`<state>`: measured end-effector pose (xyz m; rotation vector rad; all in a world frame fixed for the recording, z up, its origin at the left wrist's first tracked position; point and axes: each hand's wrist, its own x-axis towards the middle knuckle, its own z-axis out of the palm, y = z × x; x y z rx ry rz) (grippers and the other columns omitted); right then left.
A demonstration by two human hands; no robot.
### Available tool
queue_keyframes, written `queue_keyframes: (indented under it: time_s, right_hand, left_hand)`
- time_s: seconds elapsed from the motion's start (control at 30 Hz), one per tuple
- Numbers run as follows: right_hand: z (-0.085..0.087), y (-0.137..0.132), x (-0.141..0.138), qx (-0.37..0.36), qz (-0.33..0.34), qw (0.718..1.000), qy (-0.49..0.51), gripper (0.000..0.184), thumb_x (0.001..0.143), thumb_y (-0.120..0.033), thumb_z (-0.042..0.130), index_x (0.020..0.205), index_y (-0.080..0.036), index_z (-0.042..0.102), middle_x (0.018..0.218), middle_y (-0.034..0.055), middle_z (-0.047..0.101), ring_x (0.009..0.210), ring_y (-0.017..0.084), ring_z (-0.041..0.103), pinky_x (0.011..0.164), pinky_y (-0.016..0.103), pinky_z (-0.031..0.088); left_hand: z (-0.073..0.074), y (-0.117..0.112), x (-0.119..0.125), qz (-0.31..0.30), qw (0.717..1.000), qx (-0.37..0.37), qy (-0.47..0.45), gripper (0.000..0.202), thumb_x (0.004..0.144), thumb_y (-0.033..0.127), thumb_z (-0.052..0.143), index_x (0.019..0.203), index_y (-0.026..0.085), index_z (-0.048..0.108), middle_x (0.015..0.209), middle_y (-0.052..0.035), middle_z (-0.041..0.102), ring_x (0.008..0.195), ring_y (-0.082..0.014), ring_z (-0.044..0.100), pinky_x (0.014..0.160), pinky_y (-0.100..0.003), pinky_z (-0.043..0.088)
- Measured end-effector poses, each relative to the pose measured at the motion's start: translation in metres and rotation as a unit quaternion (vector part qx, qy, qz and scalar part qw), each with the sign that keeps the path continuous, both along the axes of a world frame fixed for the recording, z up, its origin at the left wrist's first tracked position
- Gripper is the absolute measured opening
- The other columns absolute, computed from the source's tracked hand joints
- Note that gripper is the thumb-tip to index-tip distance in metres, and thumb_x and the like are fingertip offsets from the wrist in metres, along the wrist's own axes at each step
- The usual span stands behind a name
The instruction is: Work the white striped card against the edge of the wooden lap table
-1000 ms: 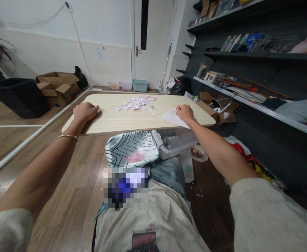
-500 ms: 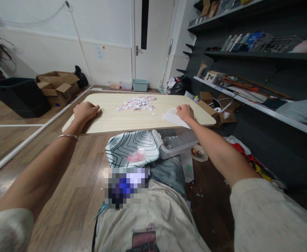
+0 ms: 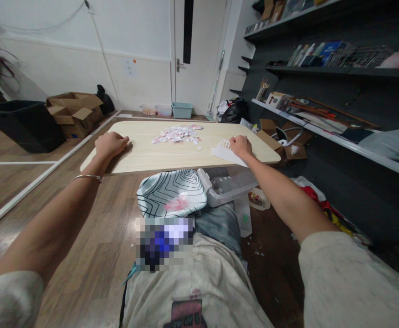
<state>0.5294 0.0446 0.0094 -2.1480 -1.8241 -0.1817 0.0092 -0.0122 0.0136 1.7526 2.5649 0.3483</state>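
My left hand (image 3: 111,145) rests closed on the left part of the pale wooden table (image 3: 141,157). Its fingers are curled, and nothing shows in them. Closed as well, my right hand (image 3: 241,146) lies at the table's right side, on or against a white sheet with cut-out slots (image 3: 222,150). The hand covers part of that sheet. Between the hands, towards the far edge, is a loose pile of small white and pinkish paper pieces (image 3: 181,134). One small piece lies apart from it, nearer to me.
Below the table's near edge are a black-lined white tray (image 3: 165,187) with a pink-and-white item in it and a clear plastic box (image 3: 233,184). A black bin (image 3: 22,127) and cardboard boxes (image 3: 74,114) stand left. Loaded shelves (image 3: 339,132) line the right.
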Motion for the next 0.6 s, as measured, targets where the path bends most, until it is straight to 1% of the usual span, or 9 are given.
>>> queue_keyframes:
  time_s: [0.17, 0.33, 0.47, 0.6]
  right_hand:
    - [0.0, 0.0, -0.0002, -0.003, -0.003, 1.0, 0.005, 0.059, 0.133, -0.039, 0.046, 0.151, -0.014, 0.096, 0.153, 0.0313, 0.09, 0.15, 0.044, 0.086, 0.125, 0.047, 0.066]
    - [-0.0009, 0.0002, 0.0004, 0.0, -0.002, 1.0, 0.004, 0.06, 0.133, -0.039, 0.045, 0.15, -0.015, 0.097, 0.153, 0.0312, 0.091, 0.149, 0.045, 0.087, 0.123, 0.048, 0.068]
    - [-0.0004, -0.0003, 0.0008, 0.0, 0.0, 1.0, 0.003, 0.061, 0.133, -0.039, 0.045, 0.15, -0.015, 0.097, 0.151, 0.0312, 0.091, 0.149, 0.045, 0.087, 0.124, 0.048, 0.068]
    - [-0.0003, -0.0007, 0.0008, -0.001, 0.002, 1.0, 0.003, 0.062, 0.131, -0.039, 0.044, 0.151, -0.014, 0.097, 0.151, 0.032, 0.091, 0.149, 0.046, 0.086, 0.125, 0.049, 0.068]
  left_hand:
    - [-0.0004, 0.0, 0.0001, 0.003, 1.0, -0.001, 0.0, 0.063, 0.118, 0.05, 0.052, 0.135, 0.011, 0.098, 0.15, -0.0308, 0.093, 0.15, -0.051, 0.084, 0.123, -0.056, 0.066]
    - [-0.0007, 0.0004, 0.0003, 0.002, 1.0, 0.001, -0.005, 0.064, 0.118, 0.05, 0.052, 0.136, 0.01, 0.098, 0.151, -0.0319, 0.092, 0.15, -0.0524, 0.083, 0.121, -0.056, 0.066]
    - [-0.0027, 0.0022, -0.0017, 0.001, 1.0, 0.008, -0.005, 0.064, 0.117, 0.051, 0.053, 0.136, 0.011, 0.098, 0.148, -0.0323, 0.093, 0.147, -0.0513, 0.085, 0.118, -0.054, 0.066]
    - [-0.0049, 0.0041, -0.004, 0.003, 1.0, 0.015, -0.006, 0.062, 0.114, 0.051, 0.054, 0.13, 0.011, 0.099, 0.144, -0.0327, 0.093, 0.141, -0.0503, 0.086, 0.115, -0.053, 0.066]
